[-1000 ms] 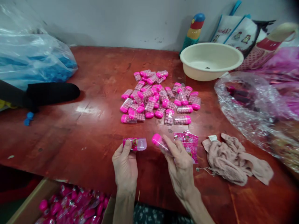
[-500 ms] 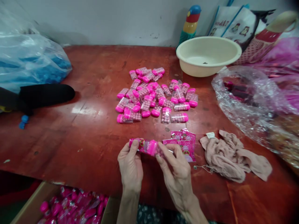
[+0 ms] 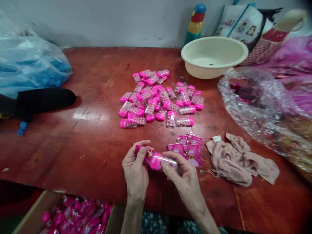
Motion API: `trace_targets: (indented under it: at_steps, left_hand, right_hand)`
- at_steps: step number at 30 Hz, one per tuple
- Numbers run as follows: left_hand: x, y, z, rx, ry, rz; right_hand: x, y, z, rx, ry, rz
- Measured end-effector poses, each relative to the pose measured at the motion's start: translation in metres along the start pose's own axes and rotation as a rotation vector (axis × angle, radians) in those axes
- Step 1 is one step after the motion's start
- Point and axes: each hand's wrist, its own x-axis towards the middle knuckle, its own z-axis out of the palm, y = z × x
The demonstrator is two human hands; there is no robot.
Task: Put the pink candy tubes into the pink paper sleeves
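My left hand (image 3: 135,170) pinches the pink end of a clear plastic sleeve (image 3: 146,153) just above the red table's near edge. My right hand (image 3: 184,175) grips a pink-capped candy tube (image 3: 162,161) by its clear end; the tube's capped end sits inside the sleeve. Both hands are closed. A small stack of pink printed sleeves (image 3: 188,148) lies on the table right behind my right hand. Farther back is a pile of several pink-capped tubes of candy balls (image 3: 158,100).
A crumpled pink cloth (image 3: 239,159) lies to the right. A cream basin (image 3: 214,57) stands at the back right, with clear plastic bags (image 3: 263,107) beside it. A blue-filled bag (image 3: 29,65) and a black sleeve (image 3: 41,100) are at left. A cardboard box of packed tubes (image 3: 73,216) sits below the table edge.
My hands came together. The tube in my right hand went cap-first into the sleeve held by my left hand and has slid further in since half a second ago.
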Motion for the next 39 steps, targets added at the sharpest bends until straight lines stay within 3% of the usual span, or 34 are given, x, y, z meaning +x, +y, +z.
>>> trace_targets:
  at_steps: [5, 11, 17, 26, 31, 36, 39]
  left_hand:
    - [0.003, 0.005, -0.005, -0.018, -0.136, 0.019]
    - [-0.001, 0.002, 0.002, -0.111, -0.076, -0.011]
    - [-0.012, -0.009, 0.014, -0.219, -0.075, -0.306]
    - [-0.028, -0.02, 0.027, -0.412, -0.114, -0.567]
    - [-0.034, -0.025, 0.028, -0.377, -0.1, -0.527]
    - [-0.038, -0.024, 0.026, -0.348, -0.137, -0.519]
    - [-0.038, -0.021, 0.027, -0.365, -0.137, -0.53]
  right_hand:
    - [-0.002, 0.003, 0.0, -0.163, 0.054, -0.138]
    - [0.0, 0.009, 0.002, -0.377, 0.132, -0.357]
    - [0.001, 0.011, 0.006, -0.421, 0.21, -0.486]
    - [-0.002, 0.019, 0.008, -0.325, 0.373, -0.437]
    - [-0.005, 0.022, 0.007, -0.281, 0.395, -0.31]
    - [-0.006, 0.025, 0.017, -0.425, 0.485, -0.472]
    - [-0.008, 0.028, 0.02, -0.358, 0.515, -0.424]
